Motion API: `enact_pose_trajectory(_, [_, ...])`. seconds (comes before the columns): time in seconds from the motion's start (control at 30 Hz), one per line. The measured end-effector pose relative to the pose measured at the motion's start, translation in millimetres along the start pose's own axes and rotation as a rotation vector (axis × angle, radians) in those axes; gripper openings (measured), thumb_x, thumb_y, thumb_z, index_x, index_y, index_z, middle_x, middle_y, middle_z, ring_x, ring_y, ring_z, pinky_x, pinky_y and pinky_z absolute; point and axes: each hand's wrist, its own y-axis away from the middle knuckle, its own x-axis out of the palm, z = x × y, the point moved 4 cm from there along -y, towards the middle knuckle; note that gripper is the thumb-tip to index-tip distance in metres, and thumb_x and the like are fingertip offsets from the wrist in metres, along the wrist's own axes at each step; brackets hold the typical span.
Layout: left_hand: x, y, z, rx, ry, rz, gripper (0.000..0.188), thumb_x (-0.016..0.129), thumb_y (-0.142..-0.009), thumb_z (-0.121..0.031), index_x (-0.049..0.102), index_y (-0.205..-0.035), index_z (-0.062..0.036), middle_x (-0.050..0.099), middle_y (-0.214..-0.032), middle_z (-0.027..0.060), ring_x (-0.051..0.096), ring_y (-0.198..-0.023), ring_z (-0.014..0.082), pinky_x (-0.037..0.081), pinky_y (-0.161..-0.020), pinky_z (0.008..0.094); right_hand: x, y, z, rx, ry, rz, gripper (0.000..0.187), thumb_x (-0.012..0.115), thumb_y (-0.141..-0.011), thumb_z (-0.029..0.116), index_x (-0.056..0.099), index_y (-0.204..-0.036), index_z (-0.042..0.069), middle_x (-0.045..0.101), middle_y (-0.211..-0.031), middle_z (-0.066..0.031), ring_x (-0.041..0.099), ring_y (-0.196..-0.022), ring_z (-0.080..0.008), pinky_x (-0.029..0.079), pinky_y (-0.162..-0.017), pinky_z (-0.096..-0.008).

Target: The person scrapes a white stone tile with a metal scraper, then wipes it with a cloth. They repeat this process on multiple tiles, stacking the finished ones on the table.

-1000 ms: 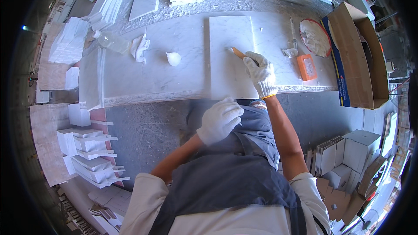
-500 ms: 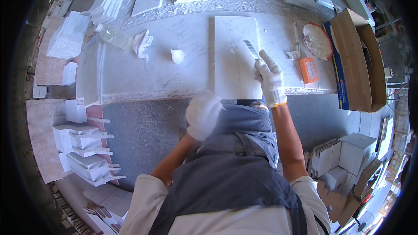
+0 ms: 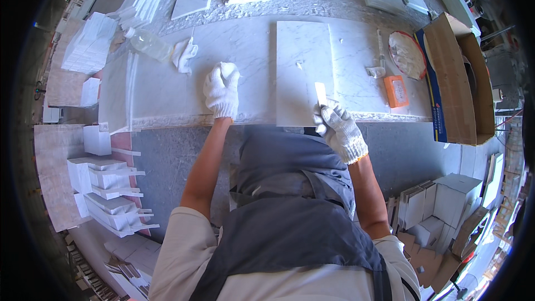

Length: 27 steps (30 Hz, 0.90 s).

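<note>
Open brown cardboard box (image 3: 462, 78) at the right — small orange packet (image 3: 396, 91) beside it.

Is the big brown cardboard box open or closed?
Open. The cardboard box at the right end of the table has its flaps spread out, so you can see its dark inside.

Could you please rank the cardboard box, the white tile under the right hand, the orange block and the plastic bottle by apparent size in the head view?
1. cardboard box
2. white tile
3. plastic bottle
4. orange block

Single head-worn fisheye — looks steeply down, close over workbench (image 3: 167, 95) — rim bends edges.
</note>
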Motion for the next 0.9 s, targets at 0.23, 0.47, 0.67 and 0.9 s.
enact_pose_trajectory(0.23, [17,-4,-22,0.229,0.203,-0.176,0.028,0.084,-0.088,-0.019,0.072,-0.112,-0.0109,0.071,-0.105,0.0078,0.067,-0.101,0.0302,0.054,-0.089,0.0443,1,0,20,-0.027,0.375,-0.058,0.044,0.062,-0.108,0.013,0.058,-0.151,0.004,0.064,-0.092,-0.0012,0.055,-0.071,-0.0088,0.049,-0.06,-0.0238])
enact_pose_trajectory(0.47, [42,6,-64,0.315,0.167,-0.146,0.028,0.079,-0.094,-0.018,0.069,-0.118,-0.0081,0.074,-0.112,0.0083,0.07,-0.103,0.0282,0.056,-0.092,0.0406,18,-25,43,-0.493,1.135,-0.094,0.041,0.066,-0.104,0.013,0.065,-0.142,-0.001,0.073,-0.095,-0.0066,0.06,-0.07,-0.0086,0.054,-0.065,-0.0281])
enact_pose_trajectory(0.67, [41,5,-62,0.26,0.147,-0.102,0.031,0.084,-0.088,-0.019,0.07,-0.116,-0.013,0.074,-0.109,0.0067,0.071,-0.103,0.0297,0.056,-0.09,0.0427,34,-37,59,-0.604,1.439,-0.078,0.037,0.068,-0.101,0.021,0.071,-0.136,0.01,0.074,-0.102,-0.0218,0.072,-0.081,-0.0337,0.058,-0.078,-0.0413])
enact_pose_trajectory(0.9, [46,4,-59,0.261,0.139,-0.095,0.035,0.087,-0.085,-0.022,0.071,-0.115,-0.0148,0.074,-0.11,0.0056,0.07,-0.107,0.0319,0.056,-0.093,0.0448,34,-58,55,-0.478,1.59,-0.108,0.036,0.067,-0.101,0.027,0.073,-0.133,0.013,0.074,-0.1,-0.0204,0.072,-0.091,-0.0387,0.057,-0.082,-0.0453])
